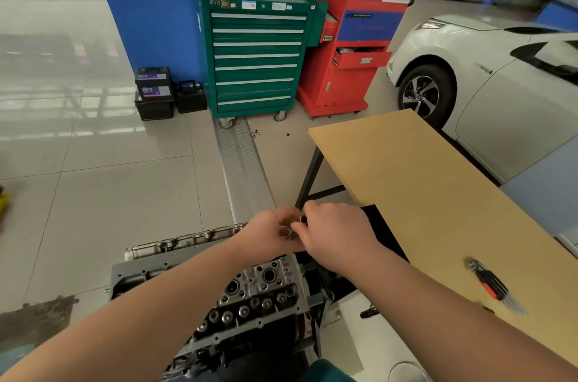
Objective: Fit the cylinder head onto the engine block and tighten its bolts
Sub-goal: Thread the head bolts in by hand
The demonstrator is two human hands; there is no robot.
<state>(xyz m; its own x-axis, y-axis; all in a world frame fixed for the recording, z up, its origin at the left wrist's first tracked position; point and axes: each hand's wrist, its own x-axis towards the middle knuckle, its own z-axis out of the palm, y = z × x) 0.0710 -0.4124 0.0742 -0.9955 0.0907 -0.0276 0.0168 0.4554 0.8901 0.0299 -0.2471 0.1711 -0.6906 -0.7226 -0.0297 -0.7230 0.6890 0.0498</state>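
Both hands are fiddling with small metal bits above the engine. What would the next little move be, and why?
Probably the right hand picks one small metal part from the cupped left hand and lowers it toward the cylinder head, which lies bare just below. What the parts are is blurred.

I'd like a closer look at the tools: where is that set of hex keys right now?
In the head view, the hex key set lies at lower right on the wooden table, right of the person's right forearm.
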